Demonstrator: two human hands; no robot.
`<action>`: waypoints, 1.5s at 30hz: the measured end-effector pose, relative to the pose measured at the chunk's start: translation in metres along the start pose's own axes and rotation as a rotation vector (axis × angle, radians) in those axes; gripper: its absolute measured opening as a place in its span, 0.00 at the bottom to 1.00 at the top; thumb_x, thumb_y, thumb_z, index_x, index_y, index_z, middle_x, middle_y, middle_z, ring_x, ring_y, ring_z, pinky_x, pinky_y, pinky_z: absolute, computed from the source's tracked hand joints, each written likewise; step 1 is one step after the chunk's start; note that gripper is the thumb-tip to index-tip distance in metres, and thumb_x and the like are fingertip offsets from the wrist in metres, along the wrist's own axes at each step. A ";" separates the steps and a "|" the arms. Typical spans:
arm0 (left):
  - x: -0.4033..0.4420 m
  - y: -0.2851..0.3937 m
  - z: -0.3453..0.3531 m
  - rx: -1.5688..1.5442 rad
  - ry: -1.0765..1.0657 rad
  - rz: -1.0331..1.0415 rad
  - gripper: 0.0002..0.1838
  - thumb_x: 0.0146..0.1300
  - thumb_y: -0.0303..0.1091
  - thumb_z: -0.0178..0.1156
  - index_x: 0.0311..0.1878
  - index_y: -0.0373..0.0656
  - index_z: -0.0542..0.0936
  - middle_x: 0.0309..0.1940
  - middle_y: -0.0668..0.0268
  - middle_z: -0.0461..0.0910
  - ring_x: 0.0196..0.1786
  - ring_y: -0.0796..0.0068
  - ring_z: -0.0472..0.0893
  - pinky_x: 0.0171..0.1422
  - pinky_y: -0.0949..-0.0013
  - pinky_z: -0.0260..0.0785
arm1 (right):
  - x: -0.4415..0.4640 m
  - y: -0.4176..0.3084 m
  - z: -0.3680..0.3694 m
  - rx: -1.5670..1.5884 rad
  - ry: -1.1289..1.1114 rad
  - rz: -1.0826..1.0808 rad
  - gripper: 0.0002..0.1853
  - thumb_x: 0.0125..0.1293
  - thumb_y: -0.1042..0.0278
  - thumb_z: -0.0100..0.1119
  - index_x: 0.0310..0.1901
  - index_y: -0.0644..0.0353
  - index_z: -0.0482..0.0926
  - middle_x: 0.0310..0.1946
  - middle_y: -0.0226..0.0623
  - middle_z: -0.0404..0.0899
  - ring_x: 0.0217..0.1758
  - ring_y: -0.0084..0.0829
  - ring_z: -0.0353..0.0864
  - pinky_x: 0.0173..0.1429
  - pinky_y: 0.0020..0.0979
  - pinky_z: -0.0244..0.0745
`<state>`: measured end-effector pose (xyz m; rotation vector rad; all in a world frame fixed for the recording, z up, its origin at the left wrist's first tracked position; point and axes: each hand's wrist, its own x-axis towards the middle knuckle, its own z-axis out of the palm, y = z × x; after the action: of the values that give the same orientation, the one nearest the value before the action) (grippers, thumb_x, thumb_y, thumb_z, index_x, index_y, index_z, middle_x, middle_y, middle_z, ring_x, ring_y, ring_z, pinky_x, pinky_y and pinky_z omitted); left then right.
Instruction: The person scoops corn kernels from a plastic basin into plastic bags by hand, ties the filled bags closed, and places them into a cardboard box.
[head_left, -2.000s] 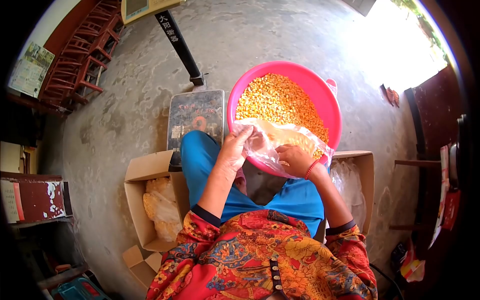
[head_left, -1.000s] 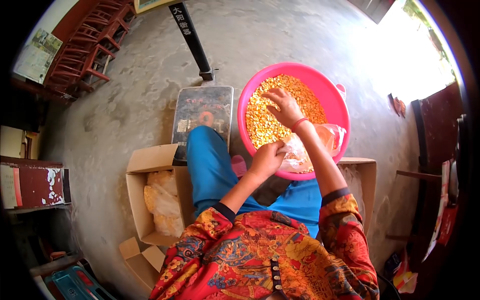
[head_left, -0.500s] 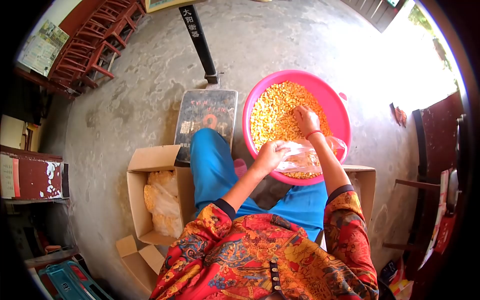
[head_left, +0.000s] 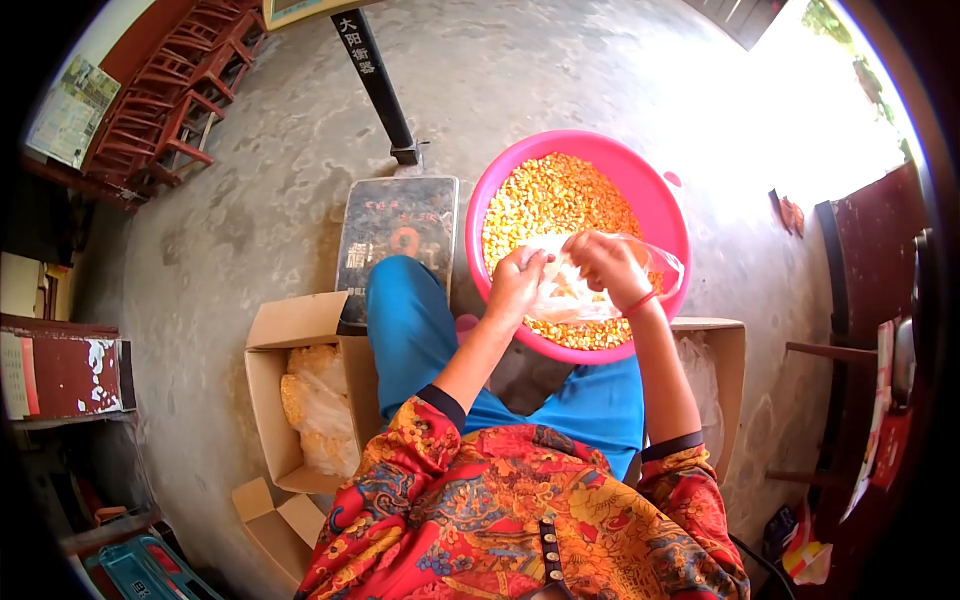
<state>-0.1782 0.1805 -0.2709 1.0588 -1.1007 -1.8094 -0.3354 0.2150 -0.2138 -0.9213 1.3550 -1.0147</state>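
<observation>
A pink basin [head_left: 668, 215] full of yellow-orange corn kernels [head_left: 560, 195] stands on the floor before my knees. Over its near side lies a clear plastic bag [head_left: 575, 303], partly see-through, with some kernels visible through it. My left hand [head_left: 517, 284] is closed on the left edge of this bag. Against the bag's upper edge is my right hand [head_left: 612, 270], its fingers curled together and pointing down-left. Whatever the right fingers hold is hidden by the knuckles.
A platform scale [head_left: 400, 225] with a black post stands left of the basin. An open cardboard box [head_left: 262, 395] beside my left leg holds filled plastic bags [head_left: 325, 405]; another box [head_left: 728, 380] sits at my right. Red chairs [head_left: 165, 105] line the far left.
My right hand has come out of the corn and back toward me, to the plastic bag. The left hand keeps hold of the bag. The view has shifted slightly.
</observation>
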 end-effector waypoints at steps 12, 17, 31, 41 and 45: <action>-0.009 0.028 -0.016 -0.155 -0.097 -0.108 0.14 0.62 0.45 0.57 0.37 0.42 0.78 0.22 0.78 0.71 0.20 0.91 0.62 0.21 0.85 0.52 | -0.026 0.037 -0.035 -1.308 -0.090 -0.068 0.21 0.51 0.59 0.57 0.49 0.49 0.75 0.48 0.42 0.75 0.53 0.45 0.72 0.59 0.46 0.64; 0.004 0.014 -0.030 -0.329 -0.193 -0.305 0.19 0.62 0.50 0.56 0.36 0.40 0.78 0.20 0.76 0.69 0.19 0.90 0.61 0.19 0.86 0.49 | -0.038 0.021 -0.062 -1.172 -0.229 -0.319 0.16 0.51 0.63 0.60 0.43 0.56 0.79 0.36 0.43 0.80 0.44 0.42 0.77 0.51 0.39 0.70; -0.001 0.008 -0.020 -0.157 -0.222 -0.160 0.15 0.66 0.44 0.53 0.34 0.41 0.77 0.20 0.77 0.66 0.22 0.90 0.61 0.23 0.84 0.53 | 0.124 0.071 -0.067 -1.086 0.614 -0.278 0.22 0.57 0.61 0.54 0.55 0.53 0.70 0.54 0.48 0.68 0.55 0.49 0.68 0.58 0.46 0.65; 0.001 0.002 -0.017 -0.155 -0.192 -0.138 0.13 0.67 0.43 0.51 0.36 0.42 0.76 0.26 0.73 0.73 0.22 0.90 0.62 0.22 0.85 0.52 | 0.101 0.075 -0.037 -1.177 0.436 -0.239 0.17 0.62 0.57 0.51 0.49 0.55 0.72 0.41 0.46 0.73 0.42 0.50 0.75 0.47 0.45 0.72; 0.005 -0.005 -0.023 -0.152 -0.200 -0.133 0.11 0.65 0.40 0.54 0.40 0.42 0.75 0.26 0.72 0.75 0.20 0.91 0.63 0.21 0.85 0.55 | 0.112 0.070 -0.062 -0.321 0.480 -0.058 0.12 0.64 0.61 0.48 0.44 0.56 0.74 0.24 0.33 0.74 0.21 0.32 0.72 0.23 0.31 0.67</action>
<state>-0.1599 0.1707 -0.2840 0.8941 -1.0085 -2.1065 -0.3994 0.1343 -0.3179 -0.9928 1.9443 -1.1271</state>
